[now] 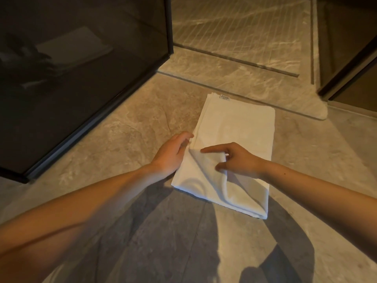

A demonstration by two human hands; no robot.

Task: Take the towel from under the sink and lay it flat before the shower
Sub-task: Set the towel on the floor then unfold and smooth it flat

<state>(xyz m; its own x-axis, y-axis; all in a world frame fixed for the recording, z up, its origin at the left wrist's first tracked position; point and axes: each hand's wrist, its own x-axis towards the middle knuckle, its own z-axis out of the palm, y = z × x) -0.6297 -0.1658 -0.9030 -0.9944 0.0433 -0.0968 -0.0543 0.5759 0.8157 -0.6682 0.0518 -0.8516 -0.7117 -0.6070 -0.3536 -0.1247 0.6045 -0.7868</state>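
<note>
A white folded towel (236, 127) lies on the stone floor just in front of the raised shower threshold (265, 92), with a small label at its far edge. My left hand (171, 154) rests at the towel's left edge, its fingertips on the layered fold. My right hand (236, 158) lies on top of the towel near its middle, pinching a raised fold of the upper layer between thumb and fingers, index finger stretched out. The near part of the towel is rumpled.
A dark tinted glass door (81, 78) stands open at the left, its bottom frame running diagonally across the floor. The shower floor (234, 27) lies beyond the threshold. A dark wall or door panel (350, 48) rises at the right. My shadow covers the near floor.
</note>
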